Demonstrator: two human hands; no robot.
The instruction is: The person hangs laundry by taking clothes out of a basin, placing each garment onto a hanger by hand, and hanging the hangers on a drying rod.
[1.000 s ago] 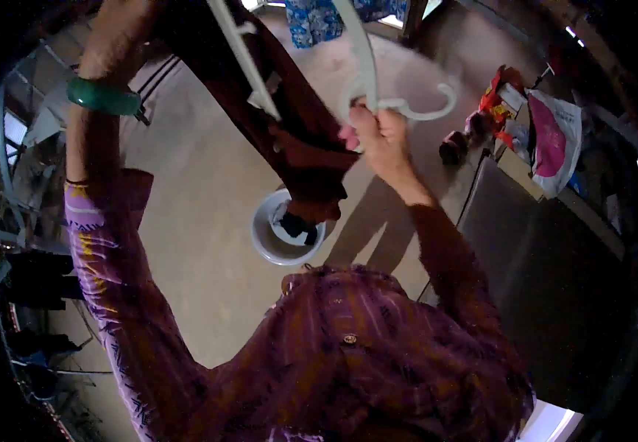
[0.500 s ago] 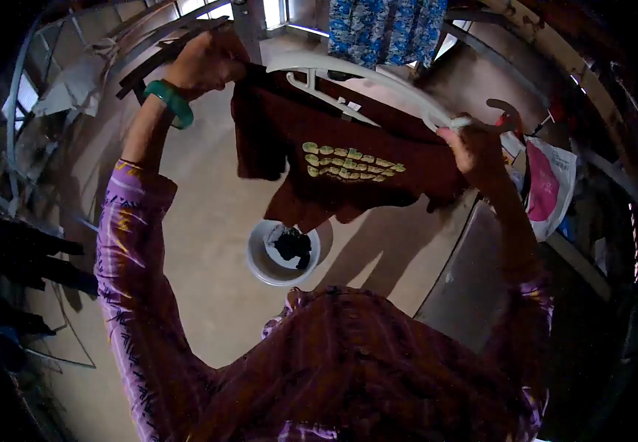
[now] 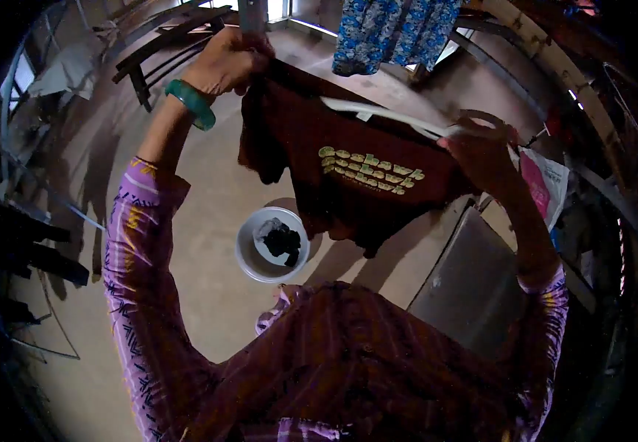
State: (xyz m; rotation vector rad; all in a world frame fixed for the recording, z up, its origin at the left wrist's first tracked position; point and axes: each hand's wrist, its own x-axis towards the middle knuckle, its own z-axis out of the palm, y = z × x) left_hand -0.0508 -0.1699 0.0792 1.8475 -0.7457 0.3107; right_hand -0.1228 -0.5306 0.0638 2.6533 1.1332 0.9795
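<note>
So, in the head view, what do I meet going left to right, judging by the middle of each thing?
Dark cloth, green bangle, left hand, bucket, maroon shirt, right hand, pink-and-white bag.

A blue patterned curtain (image 3: 396,33) hangs near bright window gaps above a dim, pale floor (image 3: 194,254).

The left forearm (image 3: 166,140) and right forearm (image 3: 521,214) slant inward, on either side of the basin (image 3: 241,254). Beyond it, the left hand (image 3: 227,62) is closed slightly leftward, the right hand (image 3: 477,151) closed well rightward.
</note>
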